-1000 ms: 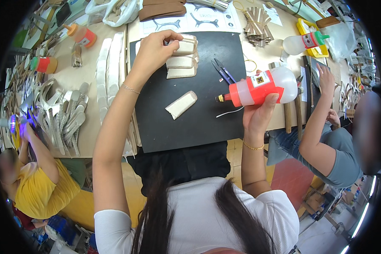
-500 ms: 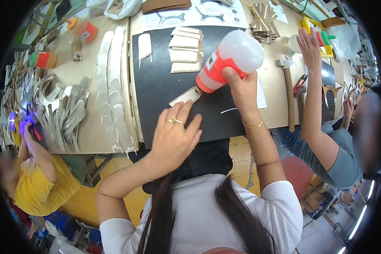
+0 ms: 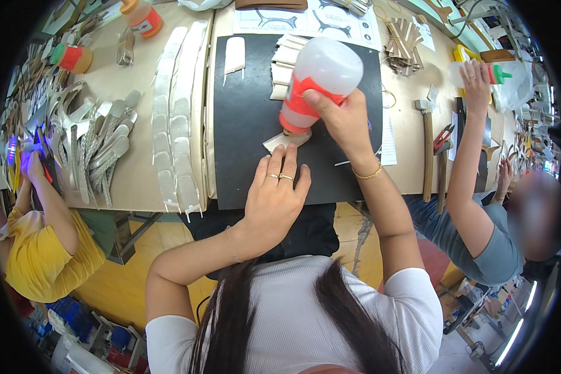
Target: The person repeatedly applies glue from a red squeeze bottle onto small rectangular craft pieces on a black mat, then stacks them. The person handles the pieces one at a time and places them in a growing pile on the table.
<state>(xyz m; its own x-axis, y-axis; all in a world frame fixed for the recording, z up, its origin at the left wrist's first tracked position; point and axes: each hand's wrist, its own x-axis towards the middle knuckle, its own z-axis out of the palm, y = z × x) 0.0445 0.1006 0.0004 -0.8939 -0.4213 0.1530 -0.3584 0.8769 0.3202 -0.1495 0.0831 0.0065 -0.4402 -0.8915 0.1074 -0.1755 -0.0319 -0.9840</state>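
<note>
My right hand [image 3: 340, 118] is wrapped round a translucent squeeze bottle [image 3: 327, 62] with a red label, tipped nozzle down. Its tip meets a small cream strip [image 3: 302, 138] on the black mat [image 3: 246, 168]. The fingertips of my left hand [image 3: 274, 193] rest on that strip's near edge, fingers stretched out and slightly apart. Beyond the bottle lies an overlapping stack of cream pieces [image 3: 282, 73], partly hidden by it. A single cream piece [image 3: 235, 55] with thin white tails lies at the mat's far left.
Left of the mat run two rows of overlapping pale pieces [image 3: 162, 118], then a heap of braided straps [image 3: 96, 143]. To the right lie a hammer [image 3: 427, 149] and red snips [image 3: 443, 136]. A co-worker's hand [image 3: 475, 87] holds another bottle; another person [image 3: 53, 255] works at left.
The bottle's nozzle has shifted along the strip from its right end toward its left part. My left fingers stay on the strip. The whole view has shifted slightly.
</note>
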